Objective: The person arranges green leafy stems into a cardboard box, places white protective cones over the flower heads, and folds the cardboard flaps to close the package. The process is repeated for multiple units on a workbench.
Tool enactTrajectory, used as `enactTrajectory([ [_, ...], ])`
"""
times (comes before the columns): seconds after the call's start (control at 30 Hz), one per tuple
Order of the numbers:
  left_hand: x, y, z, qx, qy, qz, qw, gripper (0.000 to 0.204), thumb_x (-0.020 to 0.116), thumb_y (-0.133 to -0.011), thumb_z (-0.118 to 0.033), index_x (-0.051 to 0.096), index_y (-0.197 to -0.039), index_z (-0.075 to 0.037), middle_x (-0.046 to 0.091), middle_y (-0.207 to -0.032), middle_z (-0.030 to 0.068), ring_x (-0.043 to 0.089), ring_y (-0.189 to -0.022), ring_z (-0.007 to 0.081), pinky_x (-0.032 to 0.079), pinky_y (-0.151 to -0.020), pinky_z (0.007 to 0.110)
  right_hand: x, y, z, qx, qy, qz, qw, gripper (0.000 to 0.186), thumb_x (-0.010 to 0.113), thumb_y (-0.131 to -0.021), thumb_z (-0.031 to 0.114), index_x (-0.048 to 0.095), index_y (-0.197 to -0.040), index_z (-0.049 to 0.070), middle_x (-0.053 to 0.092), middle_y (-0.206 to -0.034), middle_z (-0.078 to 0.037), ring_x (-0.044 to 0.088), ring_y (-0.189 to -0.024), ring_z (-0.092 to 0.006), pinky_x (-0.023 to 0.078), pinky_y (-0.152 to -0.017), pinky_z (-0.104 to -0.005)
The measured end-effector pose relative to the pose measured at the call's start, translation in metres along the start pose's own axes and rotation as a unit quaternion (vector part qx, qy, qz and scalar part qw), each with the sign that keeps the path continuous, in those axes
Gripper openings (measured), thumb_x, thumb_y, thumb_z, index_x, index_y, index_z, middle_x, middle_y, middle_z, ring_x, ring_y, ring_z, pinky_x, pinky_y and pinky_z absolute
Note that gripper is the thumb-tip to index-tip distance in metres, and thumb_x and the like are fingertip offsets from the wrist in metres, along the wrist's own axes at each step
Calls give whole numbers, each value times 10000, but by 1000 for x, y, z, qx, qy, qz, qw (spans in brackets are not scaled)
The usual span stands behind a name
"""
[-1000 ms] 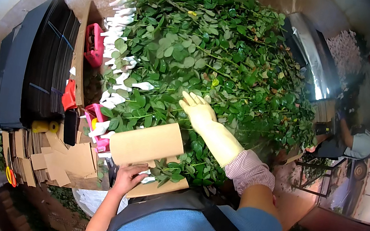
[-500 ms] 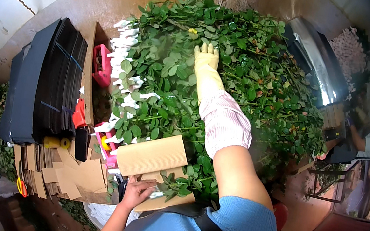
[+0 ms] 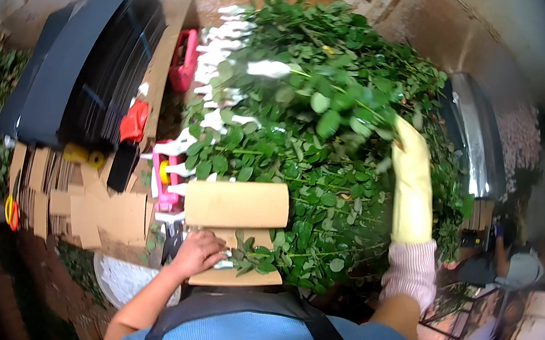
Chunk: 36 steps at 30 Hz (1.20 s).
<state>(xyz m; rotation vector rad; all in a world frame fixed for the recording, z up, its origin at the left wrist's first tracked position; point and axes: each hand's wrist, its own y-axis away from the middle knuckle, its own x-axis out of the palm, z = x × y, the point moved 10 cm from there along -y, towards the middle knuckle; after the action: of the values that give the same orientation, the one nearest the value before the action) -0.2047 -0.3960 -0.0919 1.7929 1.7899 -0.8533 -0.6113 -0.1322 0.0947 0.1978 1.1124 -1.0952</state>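
Note:
My right hand, in a long yellow glove, grips a leafy rose stem near its lower end. The stem points left, and its head wears a white sleeve. It hangs over a broad pile of similar stems, blurred by motion. My bare left hand lies on a brown cardboard sheet close to my body, fingers stretched toward a short leafy piece and a white-sleeved head there. Above it stands the curved corrugated flap of the cardboard.
Stacked black boards stand at the left, near a red tool, a dark phone and cardboard pieces. Orange-handled scissors lie at the left edge. A silvery roll is at the right; another person works beyond.
My right hand has moved from over the pile toward the right and now lifts a rose stem. My left hand stays by the cardboard. The whole view has shifted.

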Motion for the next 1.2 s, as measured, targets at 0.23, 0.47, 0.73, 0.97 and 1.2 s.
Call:
enactTrajectory([
  [0.23,13,14,29,-62,107,-4,992,278,810,-860,-277,727,-1027,-70,666,-990,123,662,-925,346,540,-805,431,-10,121,99,-54,-143,158,975,632,439,-696,-214,668,-1254,-27,724,-1200,-185,702,-1129,-360,532,-985,-394],
  [0.47,17,23,53,-187,180,-63,964,713,915,-768,-321,521,-1311,-79,704,-1166,187,712,-1078,315,578,-884,402,49,207,89,-50,-38,216,974,551,509,-729,-187,719,-1196,16,733,-1167,-215,708,-1108,-367,553,-971,-378],
  [0.73,28,20,61,-169,242,-59,954,668,895,-794,-253,542,-1330,-67,680,-1223,130,714,-1029,272,582,-885,380,84,241,46,86,-18,276,957,407,579,-866,7,693,-1254,44,683,-1305,-191,622,-1253,-346,455,-1098,-370],
  [0.97,35,20,62,-175,261,-30,949,778,873,-831,-200,412,-1442,-59,628,-1312,208,677,-1117,276,575,-927,390,30,212,110,-33,95,186,977,454,692,-903,92,643,-1353,138,657,-1354,-129,651,-1153,-331,523,-994,-402],
  [1.2,46,15,63,-157,283,12,946,755,814,-889,-113,344,-1474,-40,590,-1347,169,630,-1194,248,538,-999,398,141,240,25,118,219,292,923,379,503,-1019,247,714,-1292,89,629,-1442,-101,565,-1348,-263,417,-1130,-376],
])
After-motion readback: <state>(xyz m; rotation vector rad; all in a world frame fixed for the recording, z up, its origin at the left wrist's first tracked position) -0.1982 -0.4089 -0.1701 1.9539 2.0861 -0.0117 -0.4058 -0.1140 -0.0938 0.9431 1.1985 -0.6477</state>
